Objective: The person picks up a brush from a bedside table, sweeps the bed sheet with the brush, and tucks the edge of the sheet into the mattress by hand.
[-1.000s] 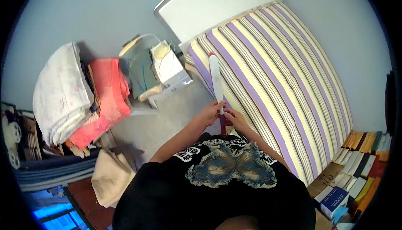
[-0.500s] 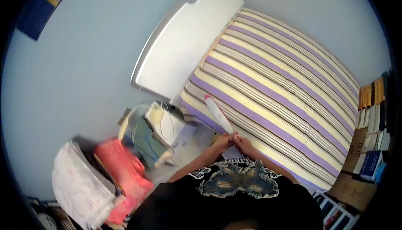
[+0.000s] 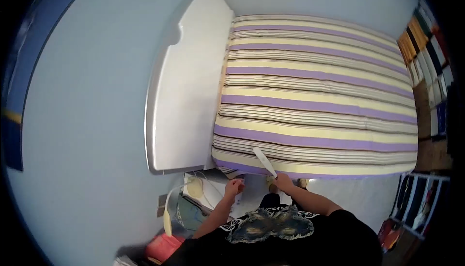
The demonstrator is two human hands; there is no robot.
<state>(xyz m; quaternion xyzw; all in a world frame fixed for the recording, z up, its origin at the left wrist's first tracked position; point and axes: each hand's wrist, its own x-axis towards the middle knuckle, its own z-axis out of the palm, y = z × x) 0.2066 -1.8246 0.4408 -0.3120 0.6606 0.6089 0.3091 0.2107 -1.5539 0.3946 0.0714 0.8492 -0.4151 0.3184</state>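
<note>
My right hand [image 3: 285, 182] is closed around the handle of a long white bed brush [image 3: 264, 160]. The brush points up and to the left, its slim head over the near edge of the striped mattress [image 3: 315, 103]. My left hand [image 3: 234, 187] is apart from it, beyond the mattress's lower left corner, near the white bedside surface. Its fingers are curled in, and nothing shows in them.
A white headboard [image 3: 189, 91] stands at the mattress's left end. Beside it is a small lamp [image 3: 194, 187] with a cable. A coral-red cloth bundle [image 3: 163, 248] lies lower left. A pale rack [image 3: 420, 200] and stacked boxes [image 3: 428, 116] line the right.
My left hand has come off the brush and moved left, while my right hand keeps hold of it. The view has turned, and the mattress now lies level across it.
</note>
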